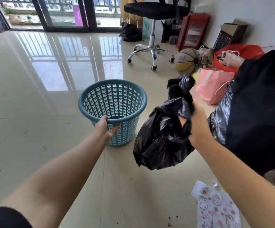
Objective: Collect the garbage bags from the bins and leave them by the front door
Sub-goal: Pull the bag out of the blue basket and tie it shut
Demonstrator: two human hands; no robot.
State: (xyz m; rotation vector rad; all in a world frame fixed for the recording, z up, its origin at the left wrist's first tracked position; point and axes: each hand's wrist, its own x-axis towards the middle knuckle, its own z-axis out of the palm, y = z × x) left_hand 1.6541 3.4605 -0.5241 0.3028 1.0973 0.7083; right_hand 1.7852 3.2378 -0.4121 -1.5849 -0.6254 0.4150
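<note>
A blue lattice bin (pixel 115 97) stands on the tiled floor in the middle, with no bag inside it. My left hand (pixel 104 127) grips its near rim, thumb over the edge and fingers on the outer wall. To the right, my right hand (pixel 196 124) grips the gathered neck of a full black garbage bag (pixel 159 142), which hangs above the floor beside the bin. Another black bag (pixel 130 32) lies far back near the glass doors.
An office chair (pixel 151 51) stands behind the bin. Along the right wall sit a basketball (pixel 187 60), a pink paper bag (pixel 212 86), a red bag (pixel 237 55) and a dark bulky pile (pixel 258 112). A printed plastic bag (pixel 215 209) lies near my feet. Glass balcony doors (pixel 64 14) close the back.
</note>
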